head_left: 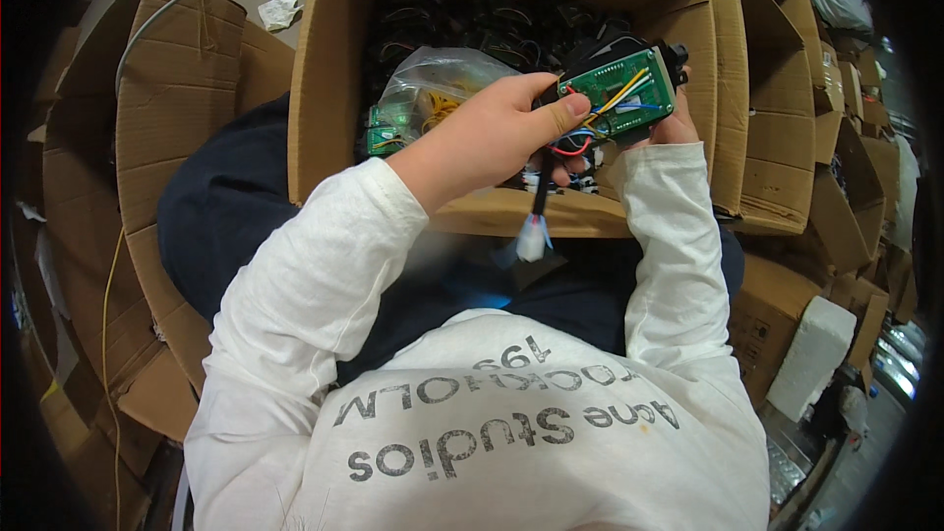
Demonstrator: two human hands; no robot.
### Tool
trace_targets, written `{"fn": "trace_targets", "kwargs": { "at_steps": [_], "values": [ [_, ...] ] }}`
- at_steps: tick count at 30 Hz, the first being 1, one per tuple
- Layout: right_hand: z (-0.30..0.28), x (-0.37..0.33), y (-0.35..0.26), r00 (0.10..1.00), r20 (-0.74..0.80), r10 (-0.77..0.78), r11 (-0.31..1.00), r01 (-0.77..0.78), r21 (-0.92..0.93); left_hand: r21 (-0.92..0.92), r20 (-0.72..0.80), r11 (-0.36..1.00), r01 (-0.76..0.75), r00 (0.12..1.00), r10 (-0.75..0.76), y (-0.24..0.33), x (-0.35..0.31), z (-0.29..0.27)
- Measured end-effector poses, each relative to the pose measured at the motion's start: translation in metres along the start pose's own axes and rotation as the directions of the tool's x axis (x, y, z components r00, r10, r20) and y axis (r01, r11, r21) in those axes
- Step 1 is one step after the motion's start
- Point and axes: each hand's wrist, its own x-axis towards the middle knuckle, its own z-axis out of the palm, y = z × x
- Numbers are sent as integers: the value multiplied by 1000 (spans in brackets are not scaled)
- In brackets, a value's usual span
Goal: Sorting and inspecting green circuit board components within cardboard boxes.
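Both of my hands hold a green circuit board (612, 96) set in a black housing, above an open cardboard box (472, 219). The thumb of my left hand (497, 133) presses on the board's near left corner, its fingers curled beneath. My right hand (674, 123) grips the right side from below, mostly hidden behind the board. Yellow, white, blue and red wires cross the board's face. A black cable hangs down from it, ending in a white connector (532, 239). Left of my hands, a clear plastic bag (433, 74) with yellow wire lies in the box beside another green board (383, 131).
Many dark wired units (482, 20) fill the box's far part. Open cartons (182, 49) stand at the left, and more boxes (772, 138) crowd the right. A white foam block (811, 356) leans at the lower right. Crumpled paper (280, 12) lies on the floor.
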Motion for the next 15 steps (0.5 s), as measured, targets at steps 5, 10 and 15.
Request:
{"fn": "trace_targets", "kwargs": {
  "at_steps": [5,10,15],
  "values": [
    [-21,13,-2,900,424,-103,980,17,201,-490,56,871,35,998,-9,2,-2,8],
    [4,3,-16,826,472,-309,824,480,-301,-595,10,804,-6,1000,14,4,-6,11],
    [5,-3,-35,730,644,-231,366,678,-637,-120,-88,984,132,986,-143,8,-7,-2]
  ]
}}
